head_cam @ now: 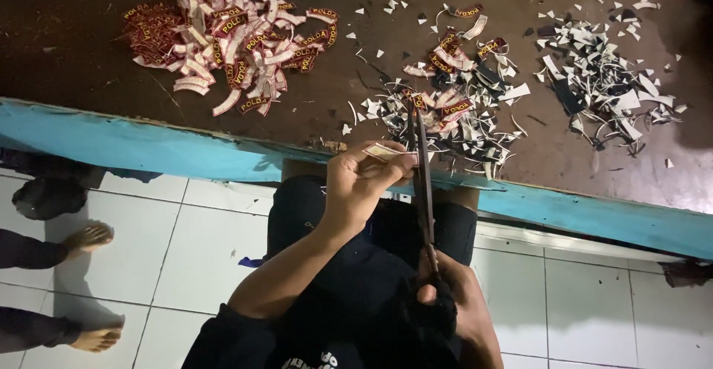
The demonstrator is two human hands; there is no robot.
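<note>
My left hand (359,182) pinches a small curved cloth patch (386,150) by its near end, just over the table's blue front edge (148,146). My right hand (453,302) grips the handles of long dark scissors (423,183) low in the view. Their blades point away from me and meet the patch beside my left fingertips. On the dark brown tabletop at the upper left lies a pile of several red and white curved patches (238,42). Behind the blades sits a heap of patches mixed with offcuts (453,101).
A spread of black and white scraps (609,79) lies at the upper right of the tabletop. Below is white tiled floor (594,302). Another person's bare feet (89,237) and dark trouser legs stand at the left edge. My dark shorts fill the lower middle.
</note>
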